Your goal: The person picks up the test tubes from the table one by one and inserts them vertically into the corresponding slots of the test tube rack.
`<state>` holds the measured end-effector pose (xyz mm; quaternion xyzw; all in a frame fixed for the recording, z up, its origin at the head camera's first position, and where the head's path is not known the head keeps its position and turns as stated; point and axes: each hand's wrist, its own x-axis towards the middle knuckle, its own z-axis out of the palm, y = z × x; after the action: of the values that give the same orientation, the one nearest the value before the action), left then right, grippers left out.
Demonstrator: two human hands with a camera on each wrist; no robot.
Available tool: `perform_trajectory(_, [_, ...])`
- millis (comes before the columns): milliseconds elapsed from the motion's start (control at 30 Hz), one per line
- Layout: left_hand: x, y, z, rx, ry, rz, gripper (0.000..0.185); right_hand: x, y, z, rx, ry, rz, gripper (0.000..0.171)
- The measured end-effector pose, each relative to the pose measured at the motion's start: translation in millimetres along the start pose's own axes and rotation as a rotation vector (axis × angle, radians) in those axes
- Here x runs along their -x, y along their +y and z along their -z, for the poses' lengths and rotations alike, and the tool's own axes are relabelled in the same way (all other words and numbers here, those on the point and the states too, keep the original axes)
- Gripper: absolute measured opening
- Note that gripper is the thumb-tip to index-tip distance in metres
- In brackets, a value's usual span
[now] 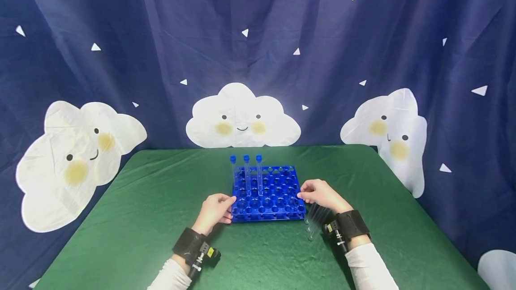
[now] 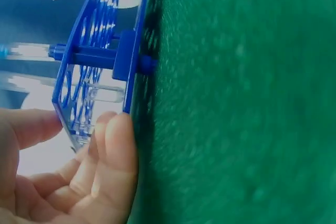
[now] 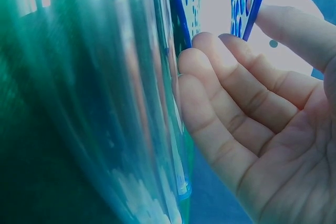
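Note:
A blue test tube rack [image 1: 268,215] stands on the table, its top plate full of round holes. Three clear test tubes with blue caps [image 1: 247,178] stand upright toward its left side. My left hand [image 1: 213,211] grips the rack's left end, thumb at the upper plate and fingertips by the lower one [image 2: 126,72]. At the opposite end, my right hand [image 1: 322,195] holds the right edge, thumb on the upper plate and fingers at the lower [image 3: 181,14]. Several clear tubes [image 1: 316,220] lie beside the rack, partly hidden under my right hand and wrist.
The table has a green cover [image 1: 258,258]. Behind it hangs a dark blue curtain [image 1: 258,3] with white clouds and triangles. The loose tubes [image 3: 121,103] fill much of the right wrist view, close to the fingers.

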<state>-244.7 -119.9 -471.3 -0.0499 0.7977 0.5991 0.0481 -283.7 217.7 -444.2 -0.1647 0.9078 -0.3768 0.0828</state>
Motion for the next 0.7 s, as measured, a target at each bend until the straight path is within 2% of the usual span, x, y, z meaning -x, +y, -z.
perform_trajectory(133, [-4.0, -9.8, 4.4, 0.117, -0.11, 0.015, 0.036, 0, 0, 0, -0.002, -0.004, -0.002, 0.017])
perform_trajectory(300, [-7.6, -18.0, 9.4, 0.187, -0.213, -0.009, 0.04, -1, 0, 0, -0.01, 0.005, -0.02, 0.017])
perform_trajectory(433, [-10.7, -24.4, 11.0, 0.197, -0.239, -0.007, 0.037, 0, 0, 0, -0.009, 0.003, -0.012, 0.018])
perform_trajectory(700, [-12.6, -31.0, 11.5, 0.206, -0.243, 0.0, 0.032, 1, -2, 1, -0.007, 0.003, -0.004, 0.017])
